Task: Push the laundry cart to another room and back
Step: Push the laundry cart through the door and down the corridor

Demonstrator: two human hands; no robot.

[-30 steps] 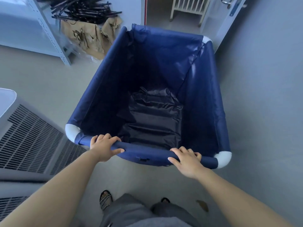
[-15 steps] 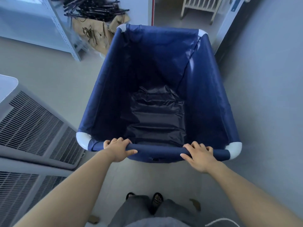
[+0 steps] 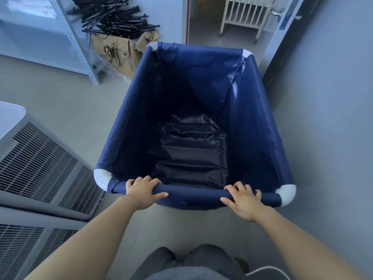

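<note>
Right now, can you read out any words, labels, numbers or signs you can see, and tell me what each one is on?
No text here is legible.
Blue plate on the open door: it carries a small pale mark, too small and blurred to read.
Laundry cart: no label or brand shows on its blue fabric.

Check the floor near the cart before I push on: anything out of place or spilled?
Yes. A loose heap of black rods lies on crumpled brown paper on the floor, left of the cart, by its far corner, beside the shelf unit. The cart itself looks sound.
</note>
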